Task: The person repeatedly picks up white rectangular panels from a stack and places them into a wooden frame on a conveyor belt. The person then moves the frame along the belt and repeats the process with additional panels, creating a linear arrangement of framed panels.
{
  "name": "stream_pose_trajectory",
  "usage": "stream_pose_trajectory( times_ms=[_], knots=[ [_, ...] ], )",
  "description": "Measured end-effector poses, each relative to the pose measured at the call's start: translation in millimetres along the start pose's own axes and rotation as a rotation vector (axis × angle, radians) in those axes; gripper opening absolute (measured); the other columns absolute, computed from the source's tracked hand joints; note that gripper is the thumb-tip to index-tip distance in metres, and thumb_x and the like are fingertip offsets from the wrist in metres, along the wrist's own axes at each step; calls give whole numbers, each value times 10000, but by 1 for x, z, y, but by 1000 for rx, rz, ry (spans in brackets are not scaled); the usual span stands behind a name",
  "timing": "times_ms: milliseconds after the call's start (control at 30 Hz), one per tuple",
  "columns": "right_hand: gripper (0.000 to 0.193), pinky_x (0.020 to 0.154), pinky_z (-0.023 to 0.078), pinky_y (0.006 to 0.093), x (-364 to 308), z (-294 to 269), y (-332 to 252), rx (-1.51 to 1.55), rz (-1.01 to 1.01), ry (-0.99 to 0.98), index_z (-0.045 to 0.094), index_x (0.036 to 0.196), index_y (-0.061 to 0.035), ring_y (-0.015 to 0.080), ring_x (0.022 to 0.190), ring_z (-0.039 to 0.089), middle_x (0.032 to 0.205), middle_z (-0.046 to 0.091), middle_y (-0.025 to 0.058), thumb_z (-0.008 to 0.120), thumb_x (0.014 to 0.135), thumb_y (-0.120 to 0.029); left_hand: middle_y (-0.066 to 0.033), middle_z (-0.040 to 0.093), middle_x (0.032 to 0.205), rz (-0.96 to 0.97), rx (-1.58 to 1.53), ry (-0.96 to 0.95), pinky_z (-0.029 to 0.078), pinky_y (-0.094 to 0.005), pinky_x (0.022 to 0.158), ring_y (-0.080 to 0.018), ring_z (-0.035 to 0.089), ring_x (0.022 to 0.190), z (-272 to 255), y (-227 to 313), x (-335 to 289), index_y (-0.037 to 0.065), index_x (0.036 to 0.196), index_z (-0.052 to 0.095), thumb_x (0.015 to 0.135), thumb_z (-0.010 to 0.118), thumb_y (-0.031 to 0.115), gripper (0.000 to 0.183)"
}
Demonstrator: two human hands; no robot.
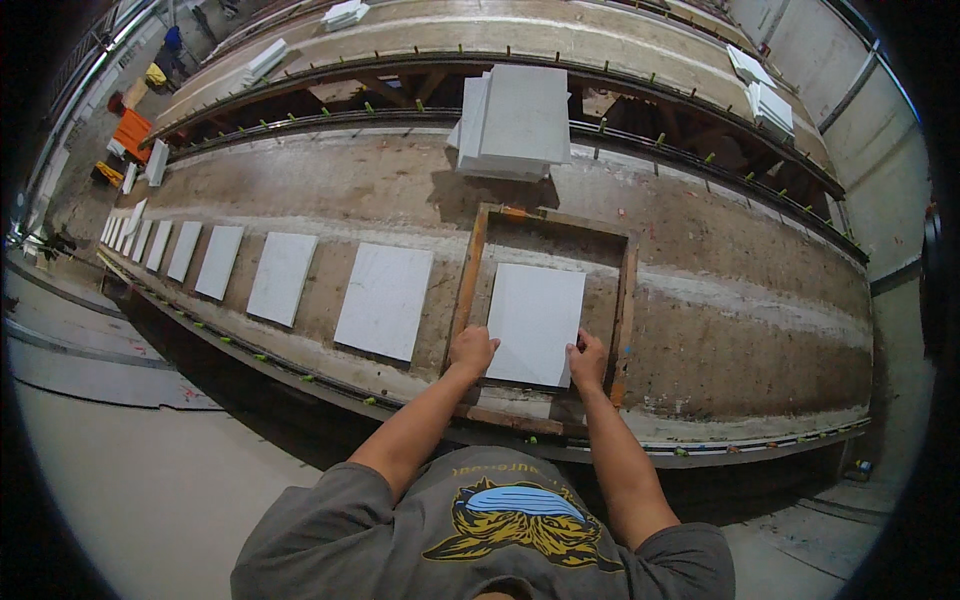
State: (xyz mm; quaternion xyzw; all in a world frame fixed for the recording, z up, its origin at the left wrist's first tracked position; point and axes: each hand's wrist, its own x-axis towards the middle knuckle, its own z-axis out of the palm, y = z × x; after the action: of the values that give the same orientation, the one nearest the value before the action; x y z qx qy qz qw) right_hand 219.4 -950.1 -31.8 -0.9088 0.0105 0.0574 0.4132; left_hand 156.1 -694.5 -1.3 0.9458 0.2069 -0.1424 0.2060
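Note:
A white rectangular panel [538, 320] lies inside a wooden frame [468, 275] on the long brown table. My left hand [474, 350] is closed at the panel's lower left edge, its thumb toward the white face and its knuckles close to the frame's left side. At the opposite edge, my right hand [588, 360] has its thumb on the panel's rim and its fingers curled beside it. The undersides of the fingers are hidden. All four sides of the frame surround the panel, with a gap at its far end.
To the left, several spaced white panels [384, 300] lie in a row along the table's near edge. A stack of white panels [520, 120] stands beyond the frame. Behind it runs another long table [400, 50] edged with small green pegs. Orange objects [131, 132] stand at far left.

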Motion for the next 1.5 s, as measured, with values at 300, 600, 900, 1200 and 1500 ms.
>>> stream_pose_trajectory(
  times_ms=[300,600,900,1200,1500],
  knots=[
    [568,868,495,442,-3,3,-6,-122,-33,112,610,1297,-53,320,988,612,1067,628,150,778,782,-225,-178,555,1314,60,-35,85,507,-478,956,-380,611,1132,-24,19,-11,46,1344,511,859,736,408,647],
    [761,1183,197,557,40,30,-61,-563,-358,-2,380,1532,-201,368,1487,245,1614,272,176,637,892,-523,-188,42,1667,492,403,-180,46,-554,1231,-362,14,1543,-29,35,31,79,1600,54,523,799,771,1481],
    [720,1204,108,582,36,42,-46,-578,-287,-153,307,1571,-239,373,1533,82,1660,131,169,514,957,-554,-187,-20,1668,504,354,-249,44,-583,1224,-386,-7,1537,-29,31,33,101,1604,12,475,800,781,1536],
    [749,1204,95,587,39,44,-44,-563,-309,-127,271,1585,-256,363,1534,94,1666,115,160,492,949,-584,-192,0,1667,520,304,-165,39,-576,1224,-388,-3,1538,-21,27,35,97,1603,38,473,809,770,1524],
    [728,1191,147,586,36,-16,-25,-429,-342,10,354,1535,-168,399,1486,227,1585,310,196,603,929,-486,-203,47,1664,299,193,7,16,-577,1215,-381,-2,1540,-18,11,1,89,1597,141,675,778,681,1268]
  ],
)
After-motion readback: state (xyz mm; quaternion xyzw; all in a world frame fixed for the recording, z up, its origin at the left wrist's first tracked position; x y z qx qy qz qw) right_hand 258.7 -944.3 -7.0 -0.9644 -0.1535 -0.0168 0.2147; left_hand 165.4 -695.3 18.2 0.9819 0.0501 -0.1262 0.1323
